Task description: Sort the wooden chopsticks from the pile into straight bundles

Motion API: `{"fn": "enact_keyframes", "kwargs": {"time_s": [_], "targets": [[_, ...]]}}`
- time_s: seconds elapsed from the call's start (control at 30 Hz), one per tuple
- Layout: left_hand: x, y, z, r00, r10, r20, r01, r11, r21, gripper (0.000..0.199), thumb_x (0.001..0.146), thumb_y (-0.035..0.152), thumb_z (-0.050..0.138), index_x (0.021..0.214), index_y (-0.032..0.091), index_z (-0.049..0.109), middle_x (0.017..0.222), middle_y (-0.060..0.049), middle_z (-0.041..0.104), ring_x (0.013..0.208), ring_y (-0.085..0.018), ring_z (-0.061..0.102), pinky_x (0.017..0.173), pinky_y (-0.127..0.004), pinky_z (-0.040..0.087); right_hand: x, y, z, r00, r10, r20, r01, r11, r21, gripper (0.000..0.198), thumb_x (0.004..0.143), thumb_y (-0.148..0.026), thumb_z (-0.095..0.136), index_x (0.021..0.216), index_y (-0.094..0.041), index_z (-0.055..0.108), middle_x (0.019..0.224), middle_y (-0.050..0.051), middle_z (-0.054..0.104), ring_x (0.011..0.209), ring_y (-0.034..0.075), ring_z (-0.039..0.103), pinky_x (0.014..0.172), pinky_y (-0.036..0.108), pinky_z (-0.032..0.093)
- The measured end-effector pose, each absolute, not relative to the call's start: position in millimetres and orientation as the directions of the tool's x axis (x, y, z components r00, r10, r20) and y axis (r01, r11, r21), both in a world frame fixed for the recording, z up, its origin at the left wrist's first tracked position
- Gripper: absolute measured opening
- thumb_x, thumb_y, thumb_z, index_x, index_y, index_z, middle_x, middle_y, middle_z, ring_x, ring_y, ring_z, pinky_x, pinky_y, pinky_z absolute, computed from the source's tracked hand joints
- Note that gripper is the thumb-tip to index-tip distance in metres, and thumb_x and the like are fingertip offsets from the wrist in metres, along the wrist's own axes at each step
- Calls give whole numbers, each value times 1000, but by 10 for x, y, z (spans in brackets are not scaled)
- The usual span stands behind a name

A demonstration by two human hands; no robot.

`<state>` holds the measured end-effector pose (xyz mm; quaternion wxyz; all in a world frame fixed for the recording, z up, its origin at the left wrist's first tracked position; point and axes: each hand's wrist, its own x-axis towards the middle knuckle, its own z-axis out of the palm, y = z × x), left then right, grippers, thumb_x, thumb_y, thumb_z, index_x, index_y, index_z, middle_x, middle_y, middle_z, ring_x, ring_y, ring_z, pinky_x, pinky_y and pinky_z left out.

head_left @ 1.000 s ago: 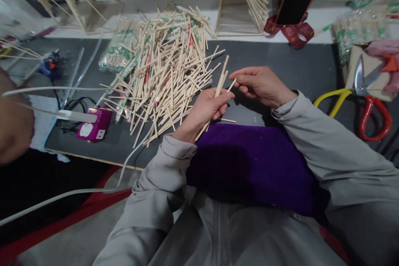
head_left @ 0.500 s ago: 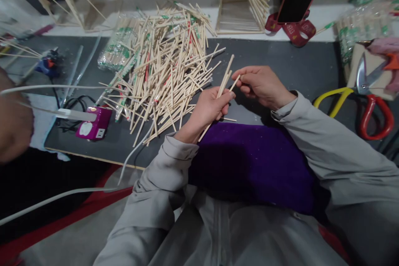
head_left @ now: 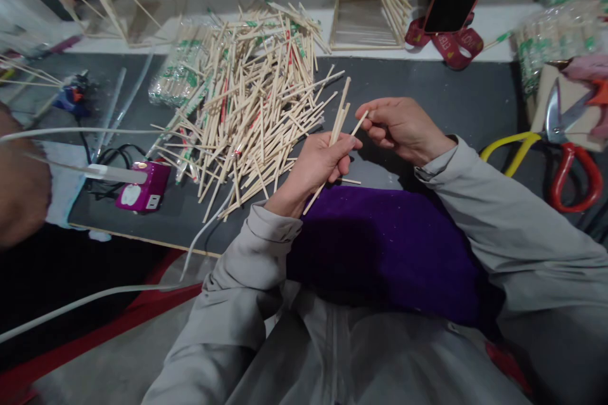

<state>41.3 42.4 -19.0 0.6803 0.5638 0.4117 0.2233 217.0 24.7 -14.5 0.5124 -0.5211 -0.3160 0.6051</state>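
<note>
The left hand (head_left: 320,166) is clasping slim, pale wooden sticks (head_left: 340,120), hiding their middles, while the right hand (head_left: 398,123) is pinching another such stick (head_left: 360,123), its lower end seemingly obscured.

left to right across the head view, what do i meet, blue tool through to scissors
Blue tool, magenta adapter, left hand gripping sticks, right hand pinching one stick, yellow-and-red-handled scissors.

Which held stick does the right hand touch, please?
The stick bridging right hand and left hand; the other held sticks are in the left hand alone.
</note>
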Motion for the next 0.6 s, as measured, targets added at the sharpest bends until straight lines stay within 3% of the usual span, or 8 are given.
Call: {"fn": "enact_keyframes", "kwargs": {"time_s": [0.4, 0.6], "targets": [[350, 488, -240, 705, 644, -297, -45, 459, 887, 24, 88, 38, 64, 88, 15, 70, 45, 7, 50, 28, -2, 30, 32, -19, 12, 2189, 236, -120, -76, 967, -245, -476, -251, -843, 3, 85, -8, 63, 85, -11, 63, 66, -2, 54, 42, 1, 32, 30, 13, 20], [354, 525, -314, 719, 638, -277, -92, 482, 871, 28, 89, 41, 62, 89, 15, 70, 43, 8, 45, 28, -2, 26, 34, -19, 13, 2166, 223, -158, -115, 970, -213, -545, -240, -803, 10, 82, -11, 70, 84, -12, 60, 69, -3, 55, 44, 0, 32, 31, 11, 20]]}}
